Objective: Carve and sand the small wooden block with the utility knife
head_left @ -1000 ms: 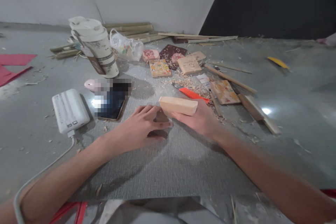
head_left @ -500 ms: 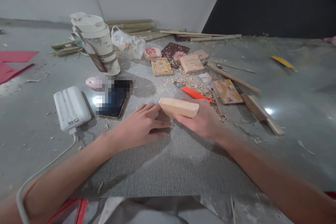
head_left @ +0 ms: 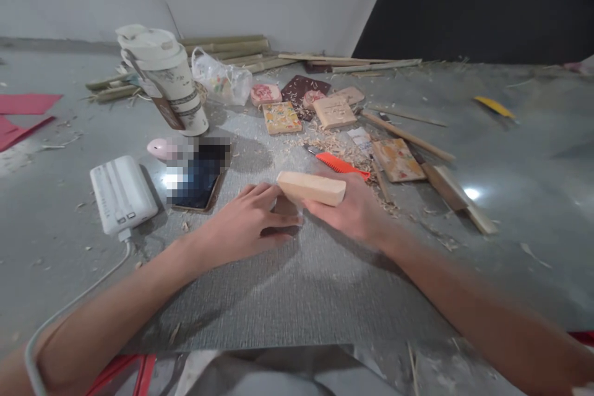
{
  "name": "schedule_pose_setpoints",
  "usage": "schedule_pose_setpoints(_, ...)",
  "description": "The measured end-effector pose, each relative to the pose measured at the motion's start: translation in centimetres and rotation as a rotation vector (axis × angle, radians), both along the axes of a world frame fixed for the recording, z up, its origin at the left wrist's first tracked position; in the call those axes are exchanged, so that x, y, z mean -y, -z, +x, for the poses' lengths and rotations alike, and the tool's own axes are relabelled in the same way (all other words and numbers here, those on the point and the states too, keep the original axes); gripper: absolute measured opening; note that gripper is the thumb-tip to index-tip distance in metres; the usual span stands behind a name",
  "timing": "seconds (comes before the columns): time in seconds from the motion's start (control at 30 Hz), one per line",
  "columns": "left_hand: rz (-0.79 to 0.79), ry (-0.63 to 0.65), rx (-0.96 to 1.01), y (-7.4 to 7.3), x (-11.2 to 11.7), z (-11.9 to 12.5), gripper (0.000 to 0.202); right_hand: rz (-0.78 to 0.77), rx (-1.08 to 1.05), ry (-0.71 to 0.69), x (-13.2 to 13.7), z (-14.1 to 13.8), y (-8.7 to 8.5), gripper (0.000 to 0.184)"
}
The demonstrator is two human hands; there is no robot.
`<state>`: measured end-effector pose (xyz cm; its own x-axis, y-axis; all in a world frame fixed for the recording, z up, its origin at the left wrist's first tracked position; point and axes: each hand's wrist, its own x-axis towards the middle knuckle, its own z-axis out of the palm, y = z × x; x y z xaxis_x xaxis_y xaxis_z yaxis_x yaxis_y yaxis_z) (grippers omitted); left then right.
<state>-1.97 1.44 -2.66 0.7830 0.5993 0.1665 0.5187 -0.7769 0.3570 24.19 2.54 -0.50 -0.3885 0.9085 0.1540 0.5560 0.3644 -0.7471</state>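
Pale wood in hand: your right hand (head_left: pixel 357 213) wraps its fingers around a light rectangular wooden block (head_left: pixel 312 188), held just above the grey textured mat (head_left: pixel 297 284) on the counter (head_left: pixel 510 198); your left hand (head_left: pixel 245 229) rests beside it, fingers loosely curled, grip unclear.

Desk: How many of each do you count?

Operator: I count one wooden block (head_left: pixel 312 188), one tumbler (head_left: pixel 169 77), one power bank (head_left: pixel 121 193), one phone (head_left: pixel 198 180), one plastic bag (head_left: pixel 221 83) and one orange-handled tool (head_left: pixel 341 166).

Desk: And the decorated pieces?

Operator: I make out two orange-patterned tiles (head_left: pixel 281 117) (head_left: pixel 398 159), two pink pieces (head_left: pixel 265 94) (head_left: pixel 313 99), two pale carved blocks (head_left: pixel 335 112) (head_left: pixel 350 94) and one dark slab (head_left: pixel 301 86). The bamboo strips (head_left: pixel 227 46) at the back overlap too much for me to count.
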Motion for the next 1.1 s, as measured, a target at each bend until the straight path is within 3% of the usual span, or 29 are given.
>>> schedule_pose_setpoints(0.1,-0.022,0.006,0.018,0.14,-0.01,-0.03,0.032,0.002,0.027,-0.072,0.09,-0.22,-0.26,0.013)
schedule_pose_setpoints(0.27,0.022,0.011,0.028,0.04,0.05,0.04,0.031,0.102,0.005,0.012,-0.49,0.08,0.39,0.017)
schedule_pose_setpoints(0.43,-0.027,0.013,0.022,0.16,0.01,0.06,0.029,0.159,0.107,-0.137,-0.14,-0.07,0.43,0.009)
schedule_pose_setpoints(0.63,0.015,-0.005,0.030,0.16,-0.03,0.10,0.031,0.093,0.085,0.015,-0.03,-0.08,0.36,0.020)
schedule_pose_setpoints(0.77,-0.059,0.017,0.039,0.19,-0.07,0.05,0.026,0.083,0.107,-0.098,0.29,-0.37,0.22,0.009)
schedule_pose_setpoints(0.97,0.021,-0.004,0.022,0.22,-0.08,0.04,0.031,0.099,0.062,0.019,-0.27,-0.11,0.37,0.014)
schedule_pose_setpoints(1.1,-0.033,0.007,0.025,0.17,-0.05,0.03,0.027,0.092,0.099,-0.077,-0.15,-0.10,0.19,0.012)
